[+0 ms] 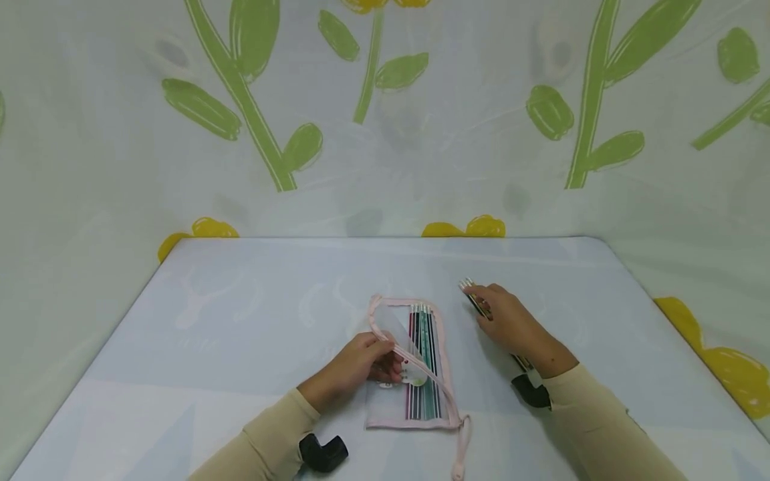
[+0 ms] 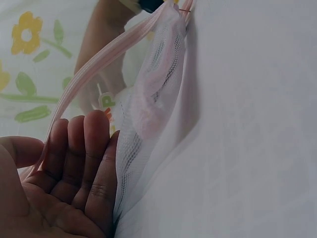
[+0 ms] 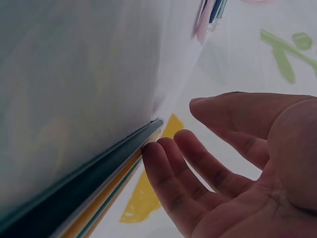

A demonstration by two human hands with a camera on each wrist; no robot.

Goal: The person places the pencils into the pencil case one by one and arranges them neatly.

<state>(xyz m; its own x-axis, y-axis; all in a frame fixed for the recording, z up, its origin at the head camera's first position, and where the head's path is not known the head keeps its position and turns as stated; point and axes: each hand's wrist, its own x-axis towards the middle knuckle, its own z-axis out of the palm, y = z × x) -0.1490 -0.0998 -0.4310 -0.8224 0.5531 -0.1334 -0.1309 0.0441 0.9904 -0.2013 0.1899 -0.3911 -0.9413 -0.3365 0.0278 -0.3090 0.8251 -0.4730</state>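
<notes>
A see-through mesh pencil pouch (image 1: 385, 409) with pink edging lies on the table, with several pencils (image 1: 428, 337) inside. My left hand (image 1: 357, 364) holds its loose zipper edge (image 1: 409, 357) between thumb and fingers, raising that side. In the left wrist view the pink zipper tape (image 2: 74, 89) runs past the thumb, and white mesh (image 2: 143, 114) hangs beside the fingers. Right of the pouch, several more pencils (image 1: 475, 300) lie partly hidden under my right hand (image 1: 514, 327). The right wrist view has one fingertip touching these pencils (image 3: 106, 191), the thumb well apart.
A pink strap (image 1: 462, 451) trails from the pouch's lower right corner. Black wrist mounts (image 1: 325, 453) sit on both wrists. The pale table (image 1: 240, 321) ends at a flower-printed curtain (image 1: 385, 160) along the back and sides.
</notes>
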